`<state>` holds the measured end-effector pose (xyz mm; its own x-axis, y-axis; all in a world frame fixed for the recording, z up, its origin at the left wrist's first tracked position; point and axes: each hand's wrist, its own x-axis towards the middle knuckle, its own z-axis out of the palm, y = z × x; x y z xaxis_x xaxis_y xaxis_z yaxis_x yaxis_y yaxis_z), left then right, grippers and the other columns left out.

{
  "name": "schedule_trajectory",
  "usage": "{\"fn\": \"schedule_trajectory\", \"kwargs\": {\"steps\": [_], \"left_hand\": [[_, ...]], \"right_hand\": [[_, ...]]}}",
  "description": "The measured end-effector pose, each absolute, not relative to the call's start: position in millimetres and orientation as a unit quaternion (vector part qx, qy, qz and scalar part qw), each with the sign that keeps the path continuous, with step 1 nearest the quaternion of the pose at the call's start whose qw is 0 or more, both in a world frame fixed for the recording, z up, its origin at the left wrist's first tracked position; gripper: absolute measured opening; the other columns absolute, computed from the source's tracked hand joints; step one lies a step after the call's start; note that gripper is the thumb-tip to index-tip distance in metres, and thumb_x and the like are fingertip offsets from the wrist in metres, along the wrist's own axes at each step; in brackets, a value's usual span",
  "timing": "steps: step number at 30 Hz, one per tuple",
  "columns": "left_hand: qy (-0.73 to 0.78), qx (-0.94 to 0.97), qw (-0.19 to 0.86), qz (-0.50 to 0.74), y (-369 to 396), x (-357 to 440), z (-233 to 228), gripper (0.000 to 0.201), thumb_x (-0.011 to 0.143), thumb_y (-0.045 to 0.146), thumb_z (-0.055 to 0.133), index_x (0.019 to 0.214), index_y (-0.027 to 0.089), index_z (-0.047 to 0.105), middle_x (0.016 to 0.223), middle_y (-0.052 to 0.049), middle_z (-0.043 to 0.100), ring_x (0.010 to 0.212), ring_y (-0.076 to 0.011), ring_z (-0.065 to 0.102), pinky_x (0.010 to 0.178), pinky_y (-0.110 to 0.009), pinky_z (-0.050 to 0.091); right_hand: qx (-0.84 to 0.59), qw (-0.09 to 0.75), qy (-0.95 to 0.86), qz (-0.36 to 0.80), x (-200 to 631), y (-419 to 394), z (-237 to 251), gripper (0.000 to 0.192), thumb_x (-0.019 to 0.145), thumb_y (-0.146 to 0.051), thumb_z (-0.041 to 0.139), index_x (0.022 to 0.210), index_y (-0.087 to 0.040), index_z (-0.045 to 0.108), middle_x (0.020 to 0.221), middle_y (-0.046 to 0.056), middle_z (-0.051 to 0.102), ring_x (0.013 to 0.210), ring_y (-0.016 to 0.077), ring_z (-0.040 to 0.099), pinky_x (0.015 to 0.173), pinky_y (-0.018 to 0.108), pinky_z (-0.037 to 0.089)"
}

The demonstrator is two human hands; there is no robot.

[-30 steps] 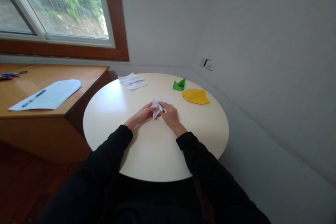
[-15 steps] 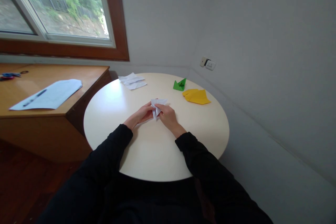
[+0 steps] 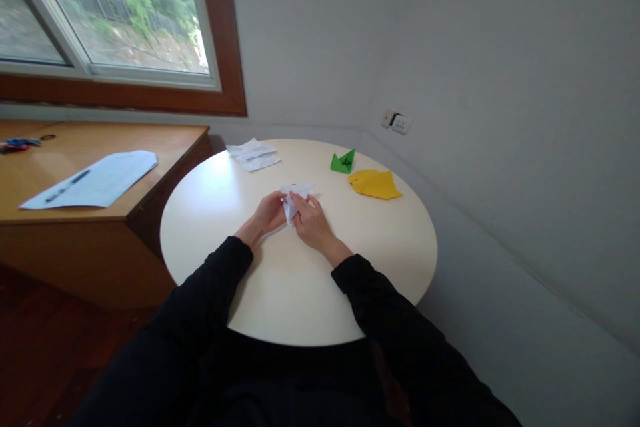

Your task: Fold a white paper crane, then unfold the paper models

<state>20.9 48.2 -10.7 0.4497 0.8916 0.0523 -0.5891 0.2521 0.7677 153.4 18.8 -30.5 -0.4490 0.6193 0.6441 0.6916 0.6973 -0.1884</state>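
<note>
Left hand (image 3: 271,211) and right hand (image 3: 309,219) both pinch folded white paper (image 3: 294,197) over counter (image 3: 300,293) centre; yellow paper (image 3: 375,183) near far-right edge.

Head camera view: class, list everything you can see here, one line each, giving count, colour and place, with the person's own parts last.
round table: one, cream, centre
white folded paper: one, white, mid-table, between both hands
green paper model: one, green, far side of table
yellow folded paper: one, yellow, right of the green model
loose white papers: small pile, white, far left edge of table
wooden desk: one, brown, left of table
sheet with pen: one, pale blue-white, on desk
wall socket: one, white, right wall
window: one, brown-framed, upper left
left hand: one, on the paper
right hand: one, on the paper
</note>
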Motion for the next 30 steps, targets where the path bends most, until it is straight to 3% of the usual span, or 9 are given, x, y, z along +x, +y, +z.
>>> {"fn": "schedule_trajectory", "kwargs": {"steps": [8,14,19,24,30], "left_hand": [[0.235,0.366,0.768,0.470,56,19,-19,0.019,0.066,0.009,0.047,0.080,0.010,0.061,0.073,-0.007,0.067,0.066,-0.0165,0.063,0.070,-0.027,0.050],[0.254,0.375,0.778,0.435,55,15,-21,0.030,0.069,0.015,0.047,0.097,0.009,0.057,0.078,-0.012,0.069,0.058,-0.0188,0.063,0.061,-0.031,0.051],[0.268,0.386,0.775,0.423,51,12,-20,0.034,0.075,0.021,0.051,0.108,0.016,0.051,0.082,-0.010,0.069,0.055,-0.0166,0.062,0.055,-0.027,0.049],[0.280,0.401,0.767,0.415,47,13,-17,0.037,0.076,0.027,0.054,0.112,0.019,0.047,0.078,-0.008,0.068,0.056,-0.0175,0.062,0.052,-0.027,0.048],[0.301,0.400,0.764,0.407,46,13,-15,0.030,0.074,0.028,0.058,0.102,0.019,0.053,0.074,-0.007,0.068,0.052,-0.0167,0.061,0.047,-0.026,0.046]], "right_hand": [[-0.405,0.362,-0.839,-0.019,154,19,-31,0.055,0.079,-0.005,0.032,0.133,-0.010,0.037,0.133,0.014,0.050,0.124,0.0196,0.043,0.108,0.042,0.022],[-0.460,0.493,-0.738,0.025,166,27,-30,0.052,0.074,-0.010,0.039,0.125,-0.014,0.045,0.128,0.012,0.053,0.124,0.0223,0.042,0.105,0.044,0.027],[-0.457,0.575,-0.675,0.072,179,34,-31,0.050,0.072,-0.015,0.046,0.122,-0.017,0.047,0.126,0.011,0.052,0.118,0.0229,0.044,0.101,0.042,0.034],[-0.450,0.561,-0.690,0.083,180,32,-30,0.051,0.074,-0.018,0.052,0.125,-0.022,0.046,0.128,0.010,0.049,0.119,0.0244,0.042,0.097,0.043,0.037],[-0.463,0.525,-0.713,0.027,177,28,-28,0.025,0.078,-0.016,0.053,0.099,-0.022,0.065,0.121,0.009,0.048,0.118,0.0243,0.042,0.101,0.040,0.032]]}}
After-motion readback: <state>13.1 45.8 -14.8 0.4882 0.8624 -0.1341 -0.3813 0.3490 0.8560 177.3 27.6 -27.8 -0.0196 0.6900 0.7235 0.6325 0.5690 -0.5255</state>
